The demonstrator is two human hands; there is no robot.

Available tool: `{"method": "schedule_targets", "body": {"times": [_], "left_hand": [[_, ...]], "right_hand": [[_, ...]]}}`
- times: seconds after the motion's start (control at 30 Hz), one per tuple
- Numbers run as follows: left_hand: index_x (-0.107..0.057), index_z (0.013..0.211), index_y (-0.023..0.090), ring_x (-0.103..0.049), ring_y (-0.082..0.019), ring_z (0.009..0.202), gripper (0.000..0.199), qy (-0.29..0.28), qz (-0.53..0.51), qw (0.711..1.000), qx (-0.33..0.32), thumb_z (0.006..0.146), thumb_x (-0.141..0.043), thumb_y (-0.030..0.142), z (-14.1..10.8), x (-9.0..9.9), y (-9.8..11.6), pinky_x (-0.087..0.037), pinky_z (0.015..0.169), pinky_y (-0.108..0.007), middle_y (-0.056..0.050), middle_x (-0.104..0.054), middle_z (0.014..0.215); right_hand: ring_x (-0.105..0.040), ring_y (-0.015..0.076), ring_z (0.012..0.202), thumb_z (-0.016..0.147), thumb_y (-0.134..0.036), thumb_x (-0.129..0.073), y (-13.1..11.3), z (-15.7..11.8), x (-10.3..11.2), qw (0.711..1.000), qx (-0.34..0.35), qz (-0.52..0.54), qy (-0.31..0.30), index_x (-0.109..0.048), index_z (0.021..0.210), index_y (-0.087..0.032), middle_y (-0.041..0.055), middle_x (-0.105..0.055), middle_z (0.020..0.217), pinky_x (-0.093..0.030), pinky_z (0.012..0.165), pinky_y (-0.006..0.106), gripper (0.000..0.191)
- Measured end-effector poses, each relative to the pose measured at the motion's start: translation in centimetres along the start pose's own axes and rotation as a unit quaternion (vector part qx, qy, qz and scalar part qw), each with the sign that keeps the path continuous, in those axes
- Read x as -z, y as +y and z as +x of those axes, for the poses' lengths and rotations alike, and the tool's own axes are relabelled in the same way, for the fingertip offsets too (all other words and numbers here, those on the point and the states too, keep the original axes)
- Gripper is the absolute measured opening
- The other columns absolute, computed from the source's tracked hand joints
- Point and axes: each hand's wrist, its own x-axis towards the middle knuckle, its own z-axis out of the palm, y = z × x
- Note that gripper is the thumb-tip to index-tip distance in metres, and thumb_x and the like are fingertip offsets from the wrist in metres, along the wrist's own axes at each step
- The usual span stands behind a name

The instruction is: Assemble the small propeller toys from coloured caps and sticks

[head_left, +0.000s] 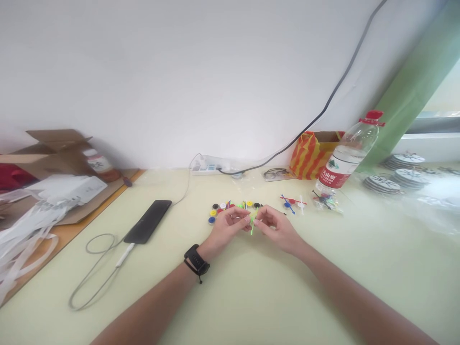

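Observation:
A thin green plastic arrow [252, 230] stands nearly upright between my two hands, above the table. My left hand [229, 227], with a black watch on the wrist, pinches it from the left with thumb and fingers. From the other side my right hand [278, 230] also pinches it by the middle. Fingertips partly hide a yellowish-green piece there. Behind the hands lie several small round coloured pieces [212, 220] in yellow, blue, red, black and white. Right of them rest arrow spinners: a blue one [288, 204], a red one and a white one.
A phone [148, 223] with a charging cable lies at left, beyond it an open cardboard box [61, 143]. A power strip [206, 166] and glasses [276, 173] sit by the wall. At right stand a water bottle [345, 153], a striped bag [305, 155] and stacked discs [383, 183].

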Motion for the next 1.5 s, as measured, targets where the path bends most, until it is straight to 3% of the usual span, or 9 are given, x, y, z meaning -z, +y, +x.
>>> {"method": "schedule_targets", "body": {"times": [0.33,0.43,0.5,0.6,1.03,1.23,1.3,1.37,1.5], "left_hand": [[-0.074,0.103,0.016,-0.072,-0.018,0.079,0.029,0.010,0.003,1.000,-0.003,0.085,-0.081,0.037,-0.08,0.07,0.01,-0.060,0.076,-0.032,-0.006,-0.072,0.093],[-0.074,0.103,0.016,-0.072,-0.017,0.078,0.029,0.013,0.006,1.000,-0.003,0.085,-0.081,0.038,-0.07,0.09,-0.02,-0.060,0.076,-0.032,-0.006,-0.072,0.093],[-0.074,0.102,0.016,-0.072,-0.017,0.075,0.031,0.018,0.009,1.000,-0.001,0.084,-0.082,0.039,-0.01,0.09,-0.08,-0.060,0.075,-0.032,-0.006,-0.072,0.092],[-0.075,0.101,0.016,-0.072,-0.017,0.074,0.032,0.020,0.007,1.000,0.000,0.082,-0.083,0.041,0.07,0.04,-0.10,-0.060,0.074,-0.032,-0.006,-0.072,0.090],[-0.074,0.102,0.016,-0.069,-0.015,0.075,0.032,0.011,0.003,1.000,-0.002,0.082,-0.083,0.040,0.05,0.08,-0.15,-0.058,0.075,-0.032,-0.006,-0.073,0.094],[-0.074,0.102,0.017,-0.072,-0.018,0.078,0.031,0.015,0.008,1.000,-0.002,0.084,-0.082,0.041,-0.03,0.07,-0.05,-0.059,0.077,-0.034,-0.006,-0.073,0.094],[-0.074,0.102,0.017,-0.072,-0.018,0.077,0.031,0.019,0.010,1.000,-0.004,0.083,-0.082,0.041,-0.06,0.05,0.01,-0.059,0.077,-0.034,-0.006,-0.074,0.093],[-0.075,0.101,0.017,-0.072,-0.018,0.076,0.033,0.023,0.011,1.000,-0.001,0.082,-0.083,0.042,-0.05,0.04,0.04,-0.059,0.076,-0.034,-0.006,-0.074,0.090],[-0.074,0.101,0.016,-0.072,-0.018,0.075,0.033,0.022,0.011,1.000,0.002,0.082,-0.083,0.041,-0.01,0.02,0.09,-0.059,0.074,-0.032,-0.005,-0.073,0.086]], "right_hand": [[-0.054,0.0139,0.065,0.098,-0.042,-0.057,0.14,-0.45,0.22,0.995,0.034,-0.083,0.036,-0.044,0.148,-0.030,0.0018,-0.062,0.099,-0.046,0.060,0.030,0.052],[-0.053,0.0155,0.064,0.101,-0.047,-0.050,0.33,-0.39,0.34,0.993,0.035,-0.104,0.040,-0.068,0.106,-0.024,0.0024,-0.062,0.085,-0.045,0.061,0.031,0.029],[-0.047,0.0159,0.058,0.104,-0.052,-0.041,0.46,-0.20,0.51,0.993,0.022,-0.111,0.035,-0.054,0.063,-0.022,0.0014,-0.052,0.063,-0.042,0.061,0.032,0.053],[-0.039,0.0148,0.054,0.103,-0.056,-0.042,0.49,0.12,0.77,0.994,0.014,-0.097,0.044,-0.035,0.054,-0.023,-0.0012,-0.038,0.054,-0.037,0.058,0.032,0.061],[-0.065,0.0176,0.079,0.095,-0.044,-0.064,-0.09,-0.03,0.19,1.000,0.015,-0.019,0.018,-0.060,0.101,-0.022,0.0047,-0.067,0.093,-0.052,0.068,0.030,0.023],[-0.057,0.0136,0.064,0.095,-0.045,-0.063,-0.06,-0.30,0.23,0.997,0.019,-0.042,0.067,-0.043,0.148,-0.028,0.0018,-0.064,0.097,-0.047,0.057,0.028,0.059],[-0.055,0.0140,0.063,0.097,-0.051,-0.057,0.04,-0.28,0.29,0.997,0.014,-0.051,0.063,-0.058,0.134,-0.026,0.0027,-0.065,0.095,-0.044,0.055,0.028,0.044],[-0.053,0.0149,0.060,0.102,-0.056,-0.045,0.10,-0.16,0.46,0.997,-0.001,-0.063,0.040,-0.071,0.088,-0.021,0.0030,-0.063,0.076,-0.043,0.057,0.029,0.046],[-0.043,0.0147,0.055,0.102,-0.059,-0.044,0.00,0.17,0.83,0.996,0.000,-0.080,0.032,-0.048,0.055,-0.021,-0.0005,-0.045,0.054,-0.038,0.057,0.030,0.060]]}}
